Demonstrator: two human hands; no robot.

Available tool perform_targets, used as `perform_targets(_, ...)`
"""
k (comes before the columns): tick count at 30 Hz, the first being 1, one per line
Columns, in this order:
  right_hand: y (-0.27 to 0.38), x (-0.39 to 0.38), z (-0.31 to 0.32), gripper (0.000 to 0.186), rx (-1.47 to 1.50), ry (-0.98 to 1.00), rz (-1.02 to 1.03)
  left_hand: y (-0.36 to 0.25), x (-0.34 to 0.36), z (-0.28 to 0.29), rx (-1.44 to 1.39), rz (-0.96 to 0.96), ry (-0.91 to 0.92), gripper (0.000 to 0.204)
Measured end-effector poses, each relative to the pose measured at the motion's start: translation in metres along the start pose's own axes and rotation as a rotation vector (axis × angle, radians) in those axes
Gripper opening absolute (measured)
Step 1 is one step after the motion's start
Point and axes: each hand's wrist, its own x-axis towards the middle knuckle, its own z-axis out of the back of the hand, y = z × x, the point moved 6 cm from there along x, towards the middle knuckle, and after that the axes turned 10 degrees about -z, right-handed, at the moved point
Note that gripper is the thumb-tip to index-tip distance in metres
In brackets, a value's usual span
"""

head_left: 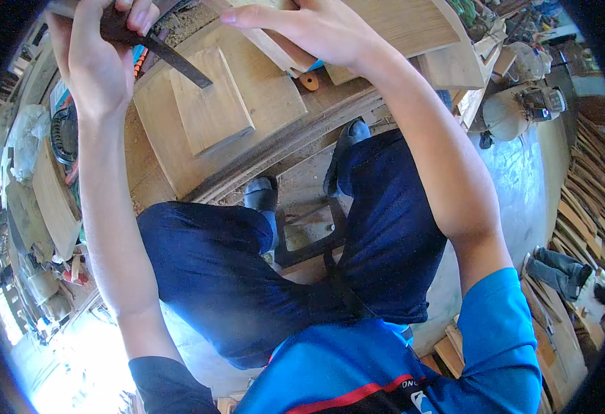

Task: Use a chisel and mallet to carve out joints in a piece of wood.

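At the top left my left hand point(102, 48) is closed around the dark handle of a hand tool. The tool's flat, dark metal blade point(178, 62) slants down to the right, its tip over a square wooden board point(213, 110). Whether it is a chisel or a file I cannot tell. My right hand point(309, 27) is at the top middle, cut off by the upper edge, with its thumb stretched along a pale wooden piece point(264, 48). It appears to grip that piece; the other fingers are mostly hidden.
Larger curved wooden panels point(285, 103) lie beneath on the workbench. An orange-handled object point(309, 81) pokes out beside the wooden piece. Plastic bags point(30, 141) and clutter stand left. A machine point(523, 110) and stacked wood strips point(592, 186) are right. Another person's legs point(558, 269) show there.
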Motion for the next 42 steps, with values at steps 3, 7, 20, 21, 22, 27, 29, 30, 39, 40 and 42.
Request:
perform_targets(3, -0.004, 0.002, -0.001, 0.063, -0.026, 0.038, -0.073, -0.001, 0.002, -0.001, -0.026, 0.024, -0.026, 0.017)
perform_targets(7, -0.003, 0.003, -0.002, 0.063, 0.004, 0.015, 0.021, 0.001, 0.001, -0.002, -0.038, 0.031, 0.019, 0.016)
perform_targets(20, -0.003, 0.003, -0.007, 0.060, 0.025, 0.027, -0.062, 0.005, -0.003, 0.007, 0.015, 0.060, -0.109, 0.014)
perform_targets(21, -0.009, 0.007, -0.005, 0.060, 0.021, 0.020, -0.061, 0.006, -0.001, 0.004, 0.009, 0.055, -0.106, 0.014)
perform_targets(22, -0.016, 0.015, -0.005, 0.072, -0.072, -0.039, -0.009, 0.004, -0.001, 0.002, -0.013, 0.038, -0.099, 0.013)
perform_targets(27, -0.021, 0.023, -0.005, 0.085, -0.150, -0.115, 0.058, 0.000, -0.003, -0.009, 0.028, 0.004, -0.103, 0.010)
perform_targets(29, -0.021, 0.021, -0.005, 0.086, -0.119, -0.143, 0.066, -0.001, -0.003, -0.012, 0.032, -0.004, -0.095, 0.008)
perform_targets(30, -0.021, 0.021, -0.005, 0.086, -0.120, -0.142, 0.068, -0.001, -0.002, -0.011, 0.032, -0.006, -0.095, 0.008)
perform_targets(39, -0.021, 0.021, -0.004, 0.086, -0.157, -0.132, 0.033, 0.000, -0.002, -0.012, 0.082, -0.052, -0.129, 0.002)
perform_targets(40, -0.021, 0.022, -0.004, 0.084, -0.161, -0.141, 0.045, -0.001, -0.001, -0.015, 0.112, -0.073, -0.147, 0.003)
perform_targets(42, -0.022, 0.023, -0.004, 0.082, -0.163, -0.150, 0.056, -0.004, 0.000, -0.021, 0.142, -0.092, -0.165, 0.004)
